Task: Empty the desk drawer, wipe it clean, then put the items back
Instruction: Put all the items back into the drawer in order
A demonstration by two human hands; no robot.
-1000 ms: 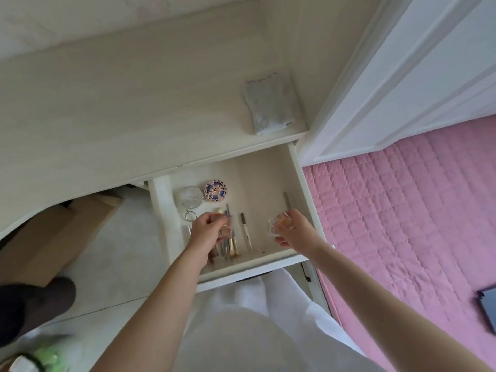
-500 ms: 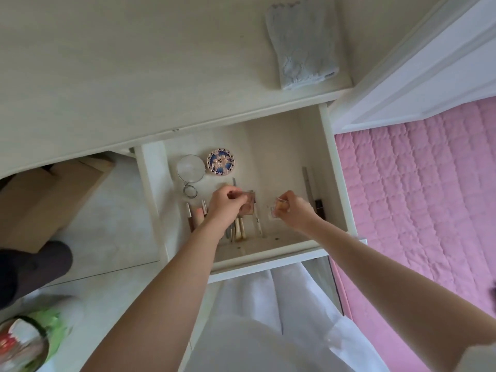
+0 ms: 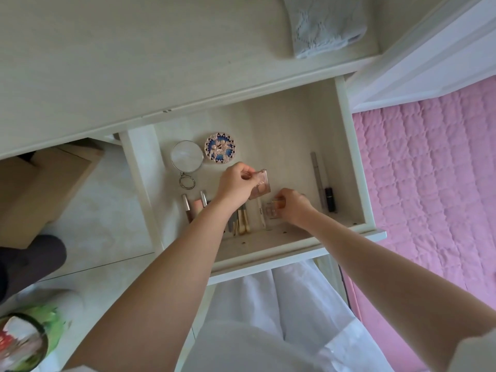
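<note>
1. Head view: the drawer (image 3: 349,162) stood pulled out from under the desk (image 3: 107,63), and both of the person's hands were inside it, near its front.
2. The left hand (image 3: 236,186) had its fingers curled round a clear, pinkish compact (image 3: 261,185), which stuck out to the right of the fingers and was tilted above the drawer floor.
3. The right hand (image 3: 294,208) pinched a small clear case (image 3: 275,209) at its left side, low in the drawer, just below and right of the compact; whether the two cases touched could not be told.
4. Under the left wrist lay a row of brushes (image 3: 243,220), and beside them a white tube (image 3: 261,213).
5. To the left lay two lip tubes (image 3: 192,208), side by side.
6. Further back lay a round mirror (image 3: 187,159) with a ring, and just beside it a blue patterned disc (image 3: 219,148).
7. Along the right wall lay a slim pencil (image 3: 316,173) and a dark lipstick (image 3: 330,198), apart from both hands.
8. A folded cloth (image 3: 326,25) lay on the desk top behind the drawer.
9. A pink quilt (image 3: 429,170) covered the right side.
</note>
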